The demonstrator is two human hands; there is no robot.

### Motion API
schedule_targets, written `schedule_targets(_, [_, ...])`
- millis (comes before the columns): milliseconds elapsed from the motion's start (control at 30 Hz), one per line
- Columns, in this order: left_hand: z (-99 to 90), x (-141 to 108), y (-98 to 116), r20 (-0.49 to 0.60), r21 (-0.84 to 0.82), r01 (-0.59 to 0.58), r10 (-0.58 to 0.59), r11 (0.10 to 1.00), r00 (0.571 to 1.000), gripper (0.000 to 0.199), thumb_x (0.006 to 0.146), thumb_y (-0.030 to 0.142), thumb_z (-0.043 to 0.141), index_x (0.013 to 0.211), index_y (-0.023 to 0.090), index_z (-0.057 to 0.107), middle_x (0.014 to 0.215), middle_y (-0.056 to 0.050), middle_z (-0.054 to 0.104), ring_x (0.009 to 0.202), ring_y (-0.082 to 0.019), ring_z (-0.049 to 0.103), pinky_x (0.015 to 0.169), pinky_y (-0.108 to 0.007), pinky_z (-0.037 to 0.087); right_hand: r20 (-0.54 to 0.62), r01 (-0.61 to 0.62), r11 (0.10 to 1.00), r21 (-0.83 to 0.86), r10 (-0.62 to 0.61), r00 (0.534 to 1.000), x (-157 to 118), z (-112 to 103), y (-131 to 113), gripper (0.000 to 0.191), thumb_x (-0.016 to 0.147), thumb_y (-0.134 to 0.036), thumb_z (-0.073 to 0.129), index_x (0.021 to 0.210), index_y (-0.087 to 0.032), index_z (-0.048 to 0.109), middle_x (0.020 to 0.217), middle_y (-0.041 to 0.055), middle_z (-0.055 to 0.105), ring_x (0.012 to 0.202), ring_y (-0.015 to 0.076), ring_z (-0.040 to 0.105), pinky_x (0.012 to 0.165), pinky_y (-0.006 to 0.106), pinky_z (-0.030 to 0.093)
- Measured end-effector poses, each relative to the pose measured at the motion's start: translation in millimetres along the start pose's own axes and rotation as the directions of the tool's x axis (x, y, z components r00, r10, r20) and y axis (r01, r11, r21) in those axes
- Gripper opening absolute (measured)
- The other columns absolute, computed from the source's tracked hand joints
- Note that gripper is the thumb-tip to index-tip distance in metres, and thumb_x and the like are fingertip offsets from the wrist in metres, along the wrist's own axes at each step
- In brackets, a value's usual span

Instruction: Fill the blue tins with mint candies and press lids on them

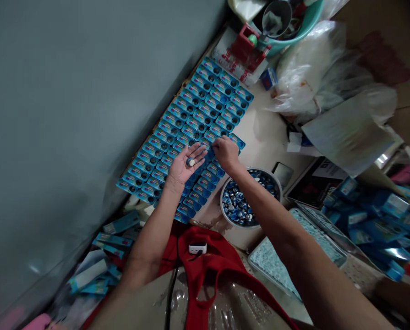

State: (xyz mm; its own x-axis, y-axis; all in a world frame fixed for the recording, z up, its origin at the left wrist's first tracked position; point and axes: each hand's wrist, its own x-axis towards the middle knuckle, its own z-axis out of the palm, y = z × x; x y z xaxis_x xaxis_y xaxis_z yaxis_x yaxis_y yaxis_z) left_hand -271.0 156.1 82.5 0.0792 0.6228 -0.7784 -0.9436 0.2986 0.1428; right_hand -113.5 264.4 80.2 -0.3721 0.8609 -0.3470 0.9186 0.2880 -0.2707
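Rows of small blue packages (170,120) lie side by side on the table, many with a dark round piece at one end. Above them, palm up with fingers spread, my left hand (186,167) carries a small round piece (190,162), white on its visible face. My right hand (225,153) is just to its right, over the packages, fingers pinched together; what they hold, if anything, is hidden. A round metal bowl (222,206) full of blue, white and dark round pieces sits beneath my right forearm.
A tray (271,263) of pale blue bits lies at lower right, beside piled blue boxes (379,220). Plastic bags (304,68) and a teal basin (306,32) stand at upper right. A grey wall (70,91) borders the left side.
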Motion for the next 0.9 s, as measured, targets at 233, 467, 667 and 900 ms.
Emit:
schedule_targets(233, [2.0, 15.3, -0.7, 0.075, -0.001, -0.01, 0.01, 1.0, 0.997, 0.057, 0.122, 0.049, 0.041, 0.162, 0.015, 0.062, 0.142, -0.016, 0.08, 0.133, -0.029, 0.077, 0.117, -0.041, 0.056, 0.122, -0.115, 0.985, -0.131, 0.131, 0.984, 32.6, -10.6, 1.9, 0.031, 0.089, -0.031, 0.086, 0.117, -0.027, 0.075, 0.114, 0.0094, 0.082, 0.105, 0.0336, 0.074, 0.077, 0.035, 0.046])
schedule_targets(467, [-1.3, -1.9, 4.1, -0.016, 0.107, -0.076, 0.078, 0.991, 0.997, 0.059, 0.122, 0.049, 0.036, 0.162, 0.012, 0.061, 0.153, -0.016, 0.073, 0.144, -0.027, 0.071, 0.123, -0.038, 0.053, -0.058, 0.096, 0.983, 0.154, -0.088, 0.994, -27.2, -1.9, -24.5, 0.017, 0.105, -0.022, 0.066, 0.116, -0.024, 0.079, 0.121, 0.0109, 0.08, 0.104, 0.026, 0.073, 0.082, 0.032, 0.049])
schedule_targets(667, [2.7, -13.8, -11.3, 0.075, 0.128, -0.074, 0.065, 0.989, 0.995, 0.079, 0.119, 0.068, 0.024, 0.162, 0.015, 0.063, 0.157, -0.017, 0.07, 0.15, -0.031, 0.065, 0.12, -0.04, 0.058, -0.051, 0.105, 0.772, 0.626, -0.094, 0.994, -72.9, 33.4, -46.7, 0.021, 0.089, -0.033, 0.088, 0.104, -0.02, 0.082, 0.095, 0.0043, 0.077, 0.083, 0.0198, 0.069, 0.077, 0.029, 0.052])
schedule_targets(900, [18.9, -3.4, -38.8, 0.157, 0.142, -0.131, 0.108, 0.981, 0.982, 0.067, 0.12, 0.06, 0.028, 0.147, 0.017, 0.072, 0.156, -0.016, 0.071, 0.151, -0.029, 0.065, 0.123, -0.042, 0.056, 0.029, -0.111, 0.652, 0.75, 0.136, 0.99, -55.4, 13.6, -4.4, 0.019, 0.072, -0.027, 0.073, 0.087, -0.019, 0.081, 0.07, -0.003, 0.069, 0.066, 0.016, 0.061, 0.066, 0.028, 0.047])
